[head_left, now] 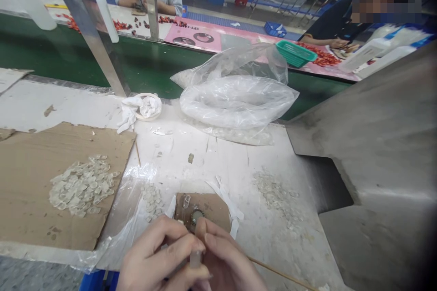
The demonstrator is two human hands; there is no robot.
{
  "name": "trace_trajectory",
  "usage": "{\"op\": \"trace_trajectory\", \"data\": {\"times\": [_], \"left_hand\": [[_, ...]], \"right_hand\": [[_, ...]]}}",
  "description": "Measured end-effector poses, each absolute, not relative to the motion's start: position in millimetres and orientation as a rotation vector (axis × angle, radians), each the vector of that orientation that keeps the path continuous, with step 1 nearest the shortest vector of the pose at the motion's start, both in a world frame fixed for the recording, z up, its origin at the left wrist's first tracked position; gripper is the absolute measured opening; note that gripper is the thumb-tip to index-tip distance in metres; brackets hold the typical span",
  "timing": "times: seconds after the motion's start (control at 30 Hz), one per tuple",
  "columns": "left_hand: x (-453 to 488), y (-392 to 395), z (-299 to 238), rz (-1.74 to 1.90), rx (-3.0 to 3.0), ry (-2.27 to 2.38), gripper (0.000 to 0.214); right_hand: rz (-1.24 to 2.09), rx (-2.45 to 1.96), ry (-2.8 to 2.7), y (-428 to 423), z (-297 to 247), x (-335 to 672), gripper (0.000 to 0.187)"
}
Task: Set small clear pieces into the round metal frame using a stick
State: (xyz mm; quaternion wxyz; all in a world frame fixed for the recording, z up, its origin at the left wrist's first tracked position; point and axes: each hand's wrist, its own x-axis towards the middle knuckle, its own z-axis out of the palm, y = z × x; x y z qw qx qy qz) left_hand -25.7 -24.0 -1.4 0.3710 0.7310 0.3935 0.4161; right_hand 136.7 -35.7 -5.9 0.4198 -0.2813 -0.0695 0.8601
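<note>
1. Pinching a small clear piece (195,258) between thumbs and fingertips: left hand (160,259) and right hand (227,261) pressed together at the bottom edge, both closed narrowly on it.
2. Lying just above the fingertips: a small square of cardboard (211,209) with a round metal fitting (197,215) on it.
3. Heaped well to the left of the left hand: a pile of clear pieces (82,185) on a large cardboard sheet (30,168).
4. Scattered to the upper right of the right hand: more clear pieces (276,193).
5. Resting far beyond both hands: a plastic bag (237,100) and a roll of tape (147,105).
</note>
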Motion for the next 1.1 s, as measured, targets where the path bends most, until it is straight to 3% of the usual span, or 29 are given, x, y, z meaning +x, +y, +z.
{"op": "trace_trajectory", "data": {"times": [0.17, 0.27, 0.33, 0.47, 0.6, 0.9, 1.1], "left_hand": [[-94, 5, -27, 0.824, 2.136, 1.694, 0.016], [-136, 19, -40, 0.754, 2.188, 2.169, 0.037], [-146, 22, -45, 0.787, 2.179, 2.276, 0.039], [-126, 19, -55, 0.806, 2.233, 1.927, 0.027], [-97, 21, -70, 0.692, 2.189, 1.630, 0.028], [-96, 23, -69, 0.835, 1.875, 1.611, 0.028], [-58, 2, -30, 0.870, 1.031, 1.145, 0.008]], "right_hand": [[1.812, -1.127, -0.386, -36, -15, 151, 0.046], [1.650, -1.284, -0.393, -35, -16, 166, 0.044], [1.576, -1.352, -0.473, -34, -20, 173, 0.040], [1.415, -1.571, -0.776, -36, -30, 175, 0.032], [1.215, -1.683, -0.995, -41, -34, 172, 0.018], [1.007, -1.620, -1.623, -49, -55, 181, 0.015], [1.089, -1.561, -1.631, -46, -55, 178, 0.017]]}}
